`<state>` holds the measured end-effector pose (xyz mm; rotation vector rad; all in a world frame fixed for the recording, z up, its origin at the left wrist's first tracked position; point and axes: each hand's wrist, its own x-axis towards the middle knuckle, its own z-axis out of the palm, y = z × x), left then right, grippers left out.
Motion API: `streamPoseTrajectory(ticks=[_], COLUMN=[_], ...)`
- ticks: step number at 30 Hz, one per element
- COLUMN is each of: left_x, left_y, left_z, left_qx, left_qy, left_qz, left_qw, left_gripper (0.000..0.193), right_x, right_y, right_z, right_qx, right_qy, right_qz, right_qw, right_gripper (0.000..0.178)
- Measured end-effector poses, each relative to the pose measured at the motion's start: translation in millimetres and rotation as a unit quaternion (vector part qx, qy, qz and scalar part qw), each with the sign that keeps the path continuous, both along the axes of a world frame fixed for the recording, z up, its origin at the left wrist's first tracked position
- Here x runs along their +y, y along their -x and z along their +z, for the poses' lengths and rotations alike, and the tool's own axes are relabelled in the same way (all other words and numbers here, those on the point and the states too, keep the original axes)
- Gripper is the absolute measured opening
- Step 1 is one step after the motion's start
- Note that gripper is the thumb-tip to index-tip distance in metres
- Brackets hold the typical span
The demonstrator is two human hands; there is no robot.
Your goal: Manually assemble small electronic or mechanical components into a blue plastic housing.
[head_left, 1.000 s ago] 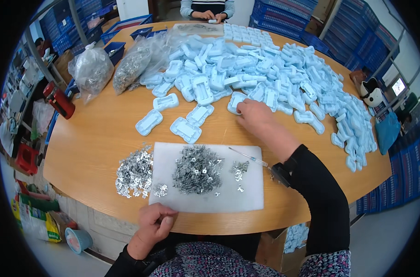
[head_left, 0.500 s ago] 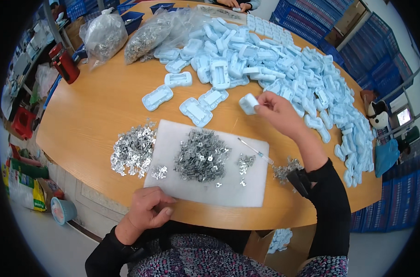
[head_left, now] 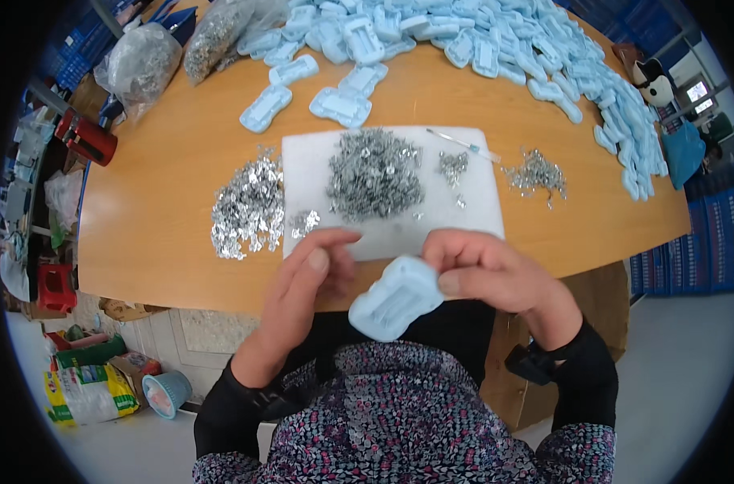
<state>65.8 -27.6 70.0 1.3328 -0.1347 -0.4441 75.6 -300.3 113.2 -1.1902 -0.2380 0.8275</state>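
A light-blue plastic casing (head_left: 385, 310), with a recessed compartment facing up, hangs over the table's near edge. My right hand (head_left: 496, 274) pinches its right end between thumb and fingers. To the left of the casing is my left hand (head_left: 309, 274), fingers extended and slightly blurred, holding nothing and apart from it. Just beyond both hands lies a white foam sheet (head_left: 463, 214). It bears a big heap of small metal clips (head_left: 375, 177), a small cluster of clips (head_left: 305, 223) on the left and another small cluster (head_left: 453, 168) on the right.
Loose metal pieces lie in a pile (head_left: 250, 210) left of the sheet and a smaller pile (head_left: 538, 173) right of it. A thin pen-like tool (head_left: 463, 143) rests on the sheet's far edge. Many blue casings (head_left: 484, 52) cover the far table. Plastic bags (head_left: 141, 64) stand far left.
My right hand has brought the casing from the far side of the table back toward my body. The left hand has risen toward it, its fingers straightening. The view has tilted downward.
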Motion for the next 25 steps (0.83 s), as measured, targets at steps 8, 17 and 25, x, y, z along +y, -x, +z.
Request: streamPoseTrajectory(ticks=[8,17,25], left_x=[0,-9,-10], left_y=[1,3,-10], left_z=[0,-23,-22], left_qx=[0.128,0.27,0.299], left_qy=[0.134,0.257,0.269], left_qz=[-0.353,-0.153,-0.129], left_qw=[0.917,0.915,0.906], left_gripper=[0.075,0.075,0.082], right_x=[33,-32,-30], right_y=[35,-6,-36], right_z=[-4,-32,-60], right_qx=[0.024,-0.347,-0.401], right_qy=[0.076,0.453,0.54], right_qz=[-0.003,-0.251,-0.232], right_qw=[0.997,0.782,0.702], right_gripper=[0.016,0.013,0.025])
